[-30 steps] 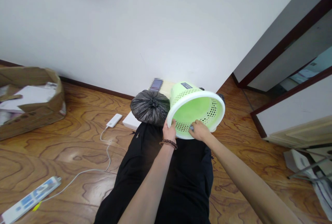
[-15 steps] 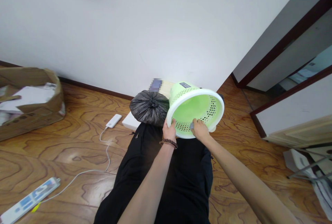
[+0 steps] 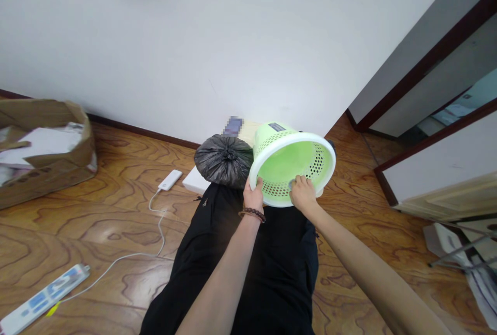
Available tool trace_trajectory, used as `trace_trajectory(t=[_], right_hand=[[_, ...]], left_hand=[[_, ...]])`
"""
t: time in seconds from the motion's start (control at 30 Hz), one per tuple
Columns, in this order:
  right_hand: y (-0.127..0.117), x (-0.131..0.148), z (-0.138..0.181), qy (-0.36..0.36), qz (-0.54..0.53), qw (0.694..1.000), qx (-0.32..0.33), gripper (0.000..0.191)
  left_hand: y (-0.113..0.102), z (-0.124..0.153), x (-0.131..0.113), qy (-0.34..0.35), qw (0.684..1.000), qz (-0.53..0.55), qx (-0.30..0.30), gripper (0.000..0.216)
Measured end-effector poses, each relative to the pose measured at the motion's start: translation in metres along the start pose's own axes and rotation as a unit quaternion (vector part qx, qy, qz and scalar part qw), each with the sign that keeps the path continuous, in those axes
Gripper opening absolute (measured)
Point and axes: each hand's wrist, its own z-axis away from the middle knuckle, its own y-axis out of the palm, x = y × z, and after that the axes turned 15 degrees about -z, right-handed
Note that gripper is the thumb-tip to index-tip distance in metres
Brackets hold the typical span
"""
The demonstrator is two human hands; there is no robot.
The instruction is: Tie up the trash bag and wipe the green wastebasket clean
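A light green perforated plastic basket (image 3: 295, 156) with a white rim is tipped on its side, its mouth facing me. My left hand (image 3: 253, 196) grips the rim at its lower left, thumb inside. My right hand (image 3: 303, 193) is closed on the lower rim, pinching something small and grey against it. A tied black rubbish bag (image 3: 224, 160) lies just left of the basket, touching it. My black-trousered legs (image 3: 252, 262) stretch out under both arms.
A torn cardboard box (image 3: 42, 148) with papers stands at the far left. A white power bank (image 3: 171, 180) and its cable lie on the wooden floor, with a power strip (image 3: 42, 299) at the lower left. A white flat box (image 3: 196, 181) sits under the bag. A doorway opens at right.
The basket has risen slightly and its mouth has tilted a little. My right hand slid a short way right along the lower rim. My left hand has kept its grip.
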Motion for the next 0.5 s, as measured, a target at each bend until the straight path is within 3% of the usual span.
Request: trace_trajectory(t=[0.5], right_hand=[[-0.008,0.0,0.0,0.021,-0.037,0.998,0.056,0.029]], left_hand=[[-0.001,0.0,0.005,0.005,1.0,-0.022,-0.003,0.049]])
